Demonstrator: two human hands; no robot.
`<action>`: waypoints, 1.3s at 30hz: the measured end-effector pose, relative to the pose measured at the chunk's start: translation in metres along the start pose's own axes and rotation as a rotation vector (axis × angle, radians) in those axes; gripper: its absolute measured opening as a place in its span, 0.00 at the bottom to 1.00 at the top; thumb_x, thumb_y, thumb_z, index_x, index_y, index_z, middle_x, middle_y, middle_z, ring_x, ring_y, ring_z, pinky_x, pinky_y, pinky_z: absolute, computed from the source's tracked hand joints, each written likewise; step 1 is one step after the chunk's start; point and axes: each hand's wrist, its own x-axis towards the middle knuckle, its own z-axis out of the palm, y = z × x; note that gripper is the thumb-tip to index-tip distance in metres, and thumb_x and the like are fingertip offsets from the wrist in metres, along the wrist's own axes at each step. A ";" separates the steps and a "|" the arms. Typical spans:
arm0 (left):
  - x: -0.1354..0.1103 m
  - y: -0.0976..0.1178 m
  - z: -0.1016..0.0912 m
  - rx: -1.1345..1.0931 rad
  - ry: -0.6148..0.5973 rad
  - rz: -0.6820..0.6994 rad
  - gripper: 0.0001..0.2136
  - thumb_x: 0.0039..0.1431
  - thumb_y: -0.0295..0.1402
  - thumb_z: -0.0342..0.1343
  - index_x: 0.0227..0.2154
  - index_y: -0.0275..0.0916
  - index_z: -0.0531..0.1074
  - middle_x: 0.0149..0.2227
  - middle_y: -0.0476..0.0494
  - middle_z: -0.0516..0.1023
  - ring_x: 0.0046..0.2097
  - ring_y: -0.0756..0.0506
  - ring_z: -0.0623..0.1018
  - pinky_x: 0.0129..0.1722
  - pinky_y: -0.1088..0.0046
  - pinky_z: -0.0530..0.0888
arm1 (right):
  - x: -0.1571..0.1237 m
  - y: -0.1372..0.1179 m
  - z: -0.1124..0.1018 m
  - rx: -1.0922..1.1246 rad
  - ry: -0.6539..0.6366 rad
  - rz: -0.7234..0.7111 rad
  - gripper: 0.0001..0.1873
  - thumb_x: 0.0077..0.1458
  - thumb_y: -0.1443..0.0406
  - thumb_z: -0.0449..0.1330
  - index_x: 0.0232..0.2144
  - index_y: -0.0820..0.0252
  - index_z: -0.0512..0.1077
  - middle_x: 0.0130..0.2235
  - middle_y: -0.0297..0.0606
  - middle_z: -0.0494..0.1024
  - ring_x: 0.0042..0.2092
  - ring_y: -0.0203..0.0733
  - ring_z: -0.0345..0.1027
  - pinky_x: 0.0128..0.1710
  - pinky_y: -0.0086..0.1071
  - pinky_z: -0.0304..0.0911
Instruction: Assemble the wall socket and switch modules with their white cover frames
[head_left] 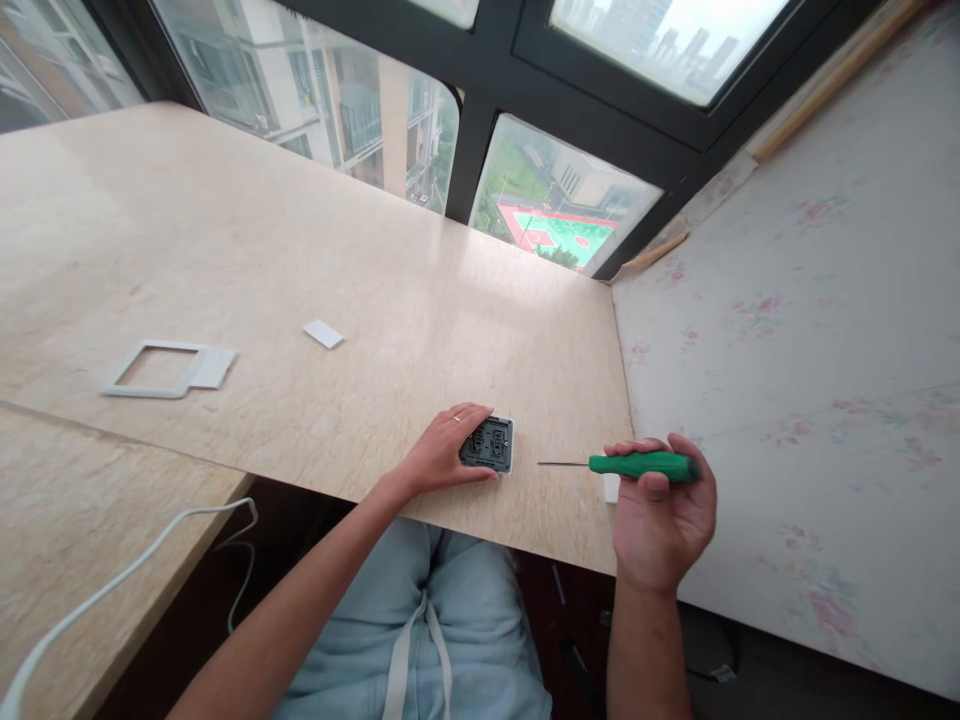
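While it stretches beneath the left hand's grip and far out to its left, the marbled countertop (390,300) takes up the most room. Right of both hands rises a wall (810,330) papered with pink flowers, and well beyond them stands a dark-framed window (480,70), with buildings and a green and red court visible through it. Light blue trousers (480,620) with a white drawstring lie just below the left hand, and a white cable (217,510) trails over the counter's edge to its left.

The left hand (454,450) is clamped on a dark module (491,443), fingers along its far edge and thumb along its near one. To the right of that grip, the right hand (664,500) is closed around the green handle of a screwdriver (645,466), whose thin shaft points back toward the module, its tip near but not touching it.

Well left of the left hand lies a white frame (146,392), a white panel (213,368) touching its right side. Between these and the hand, somewhat farther off, is a small white tab (324,334). A white piece (611,488) shows partly behind the right hand. Smallest is a ring (456,418) on a left finger.
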 end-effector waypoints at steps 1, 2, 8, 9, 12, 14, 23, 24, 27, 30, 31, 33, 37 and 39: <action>0.000 0.000 0.000 0.000 -0.001 -0.003 0.41 0.49 0.50 0.65 0.63 0.43 0.56 0.61 0.37 0.66 0.63 0.35 0.64 0.62 0.56 0.61 | 0.001 0.001 0.003 -0.018 0.004 -0.013 0.19 0.54 0.62 0.66 0.48 0.52 0.71 0.39 0.35 0.73 0.37 0.41 0.73 0.42 0.46 0.70; 0.000 0.001 0.000 0.002 -0.001 -0.006 0.41 0.49 0.51 0.65 0.63 0.43 0.56 0.61 0.37 0.66 0.63 0.35 0.64 0.62 0.56 0.61 | 0.002 0.002 0.006 -0.038 0.010 -0.023 0.19 0.54 0.62 0.66 0.48 0.52 0.71 0.39 0.35 0.73 0.37 0.41 0.73 0.41 0.46 0.71; 0.001 0.000 0.000 0.021 -0.005 -0.006 0.41 0.50 0.50 0.64 0.63 0.43 0.56 0.61 0.37 0.66 0.63 0.36 0.64 0.63 0.56 0.61 | 0.002 0.011 0.023 -0.049 0.006 -0.025 0.18 0.56 0.62 0.65 0.48 0.53 0.70 0.39 0.36 0.72 0.37 0.40 0.72 0.39 0.44 0.72; 0.001 0.000 0.000 0.022 -0.007 -0.006 0.41 0.50 0.50 0.64 0.63 0.43 0.56 0.61 0.38 0.66 0.63 0.36 0.64 0.62 0.56 0.61 | 0.003 0.012 0.025 -0.038 0.006 -0.019 0.17 0.56 0.62 0.64 0.48 0.53 0.70 0.39 0.35 0.72 0.37 0.40 0.72 0.39 0.43 0.71; 0.000 0.000 -0.001 0.022 -0.017 -0.009 0.41 0.50 0.51 0.65 0.63 0.43 0.56 0.61 0.38 0.67 0.63 0.36 0.64 0.63 0.56 0.61 | 0.007 0.014 0.031 -0.029 0.036 -0.020 0.16 0.56 0.62 0.64 0.47 0.52 0.70 0.38 0.35 0.71 0.36 0.39 0.70 0.39 0.42 0.70; 0.001 0.000 -0.001 0.021 -0.022 -0.013 0.41 0.50 0.51 0.64 0.63 0.43 0.55 0.61 0.37 0.66 0.63 0.36 0.64 0.63 0.55 0.61 | 0.011 0.014 0.033 -0.040 0.058 -0.032 0.16 0.56 0.61 0.63 0.47 0.52 0.69 0.38 0.34 0.70 0.37 0.39 0.70 0.40 0.41 0.70; -0.001 -0.003 0.001 0.021 0.011 0.031 0.40 0.52 0.52 0.63 0.64 0.44 0.56 0.61 0.39 0.67 0.62 0.36 0.64 0.63 0.55 0.61 | 0.013 0.013 0.047 0.056 0.017 -0.013 0.16 0.55 0.62 0.65 0.47 0.52 0.71 0.39 0.34 0.70 0.37 0.39 0.70 0.40 0.40 0.69; -0.001 -0.003 0.000 0.021 0.008 0.033 0.40 0.52 0.52 0.63 0.64 0.44 0.56 0.61 0.38 0.67 0.62 0.36 0.64 0.62 0.54 0.61 | 0.012 0.014 0.048 0.067 0.007 -0.008 0.16 0.55 0.62 0.65 0.47 0.52 0.71 0.39 0.34 0.71 0.37 0.39 0.70 0.40 0.40 0.70; 0.000 -0.003 0.000 0.019 0.002 0.038 0.40 0.51 0.52 0.63 0.64 0.43 0.57 0.60 0.37 0.68 0.62 0.36 0.65 0.62 0.54 0.61 | 0.009 0.017 0.050 0.086 -0.028 -0.002 0.17 0.55 0.63 0.66 0.47 0.52 0.71 0.39 0.35 0.72 0.37 0.39 0.71 0.38 0.40 0.70; 0.000 -0.003 -0.001 0.014 0.020 0.048 0.40 0.51 0.52 0.64 0.63 0.43 0.57 0.60 0.38 0.68 0.62 0.37 0.65 0.62 0.55 0.62 | 0.008 0.019 0.051 0.090 -0.056 0.009 0.17 0.55 0.64 0.65 0.47 0.53 0.72 0.39 0.35 0.72 0.37 0.40 0.71 0.37 0.40 0.71; 0.000 -0.003 0.000 0.014 0.026 0.052 0.40 0.51 0.52 0.64 0.63 0.43 0.58 0.60 0.38 0.68 0.62 0.37 0.65 0.62 0.55 0.62 | 0.007 0.019 0.051 0.094 -0.065 0.012 0.17 0.55 0.64 0.65 0.47 0.53 0.72 0.39 0.36 0.73 0.37 0.41 0.71 0.37 0.40 0.71; -0.001 -0.003 0.000 0.015 0.032 0.062 0.39 0.51 0.52 0.64 0.63 0.43 0.58 0.60 0.38 0.68 0.62 0.37 0.65 0.62 0.55 0.62 | 0.007 0.019 0.051 0.104 -0.077 0.019 0.17 0.55 0.64 0.65 0.48 0.53 0.71 0.39 0.36 0.72 0.37 0.41 0.71 0.37 0.40 0.71; -0.002 -0.004 0.001 0.024 0.034 0.068 0.39 0.51 0.52 0.64 0.63 0.44 0.59 0.61 0.39 0.68 0.62 0.37 0.64 0.62 0.55 0.62 | 0.008 0.019 0.051 0.101 -0.080 0.022 0.16 0.56 0.63 0.65 0.47 0.52 0.71 0.39 0.36 0.72 0.37 0.41 0.71 0.37 0.40 0.71; -0.002 -0.005 0.001 0.026 0.031 0.059 0.40 0.50 0.52 0.64 0.63 0.43 0.58 0.61 0.39 0.68 0.62 0.37 0.64 0.62 0.55 0.62 | 0.009 0.020 0.051 0.102 -0.082 0.021 0.16 0.56 0.63 0.64 0.47 0.52 0.71 0.39 0.36 0.72 0.37 0.40 0.70 0.37 0.40 0.71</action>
